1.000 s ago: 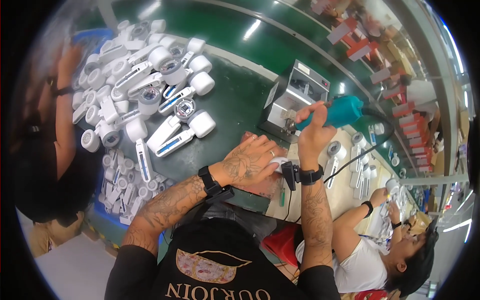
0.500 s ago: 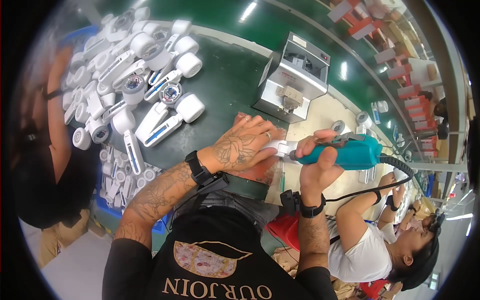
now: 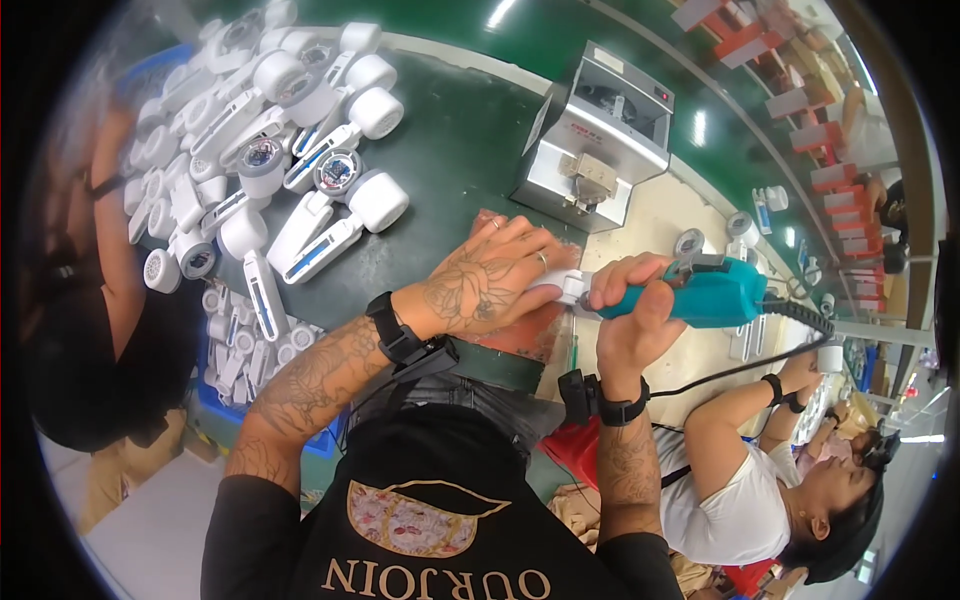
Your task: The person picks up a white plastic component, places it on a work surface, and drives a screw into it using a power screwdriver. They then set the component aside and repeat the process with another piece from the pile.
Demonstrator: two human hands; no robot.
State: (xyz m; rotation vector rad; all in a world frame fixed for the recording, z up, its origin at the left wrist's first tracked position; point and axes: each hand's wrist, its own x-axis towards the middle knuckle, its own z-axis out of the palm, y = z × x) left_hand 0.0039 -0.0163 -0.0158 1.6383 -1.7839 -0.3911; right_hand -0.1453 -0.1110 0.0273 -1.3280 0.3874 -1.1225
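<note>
The left hand [image 3: 497, 277] lies over a white part [image 3: 572, 287] and holds it, with the fingers close together. Most of the white part is hidden under that hand, and only the end by the thumb shows. It is over a worn red mat [image 3: 525, 335] on the green table [image 3: 450, 130]. There are 2 rings on the left hand. The right hand [image 3: 640, 325] is wrapped around a teal power tool [image 3: 725, 293]. The tool points left, and its tip is at the end of the white part. I cannot tell if the tip touches it, because it is too small to see well. The 2 hands are near each other, with the end of the white part between them. A black cord [image 3: 795, 312] comes out of the back of the tool. Past the mat stands a silver and black machine [image 3: 590, 150]. To the left is a big pile of white gadgets [image 3: 330, 245] with round heads and long handles. More small ones sit in a blue bin [image 3: 225, 408] below the pile. A person in a white shirt [image 3: 725, 505] works on the right side
</note>
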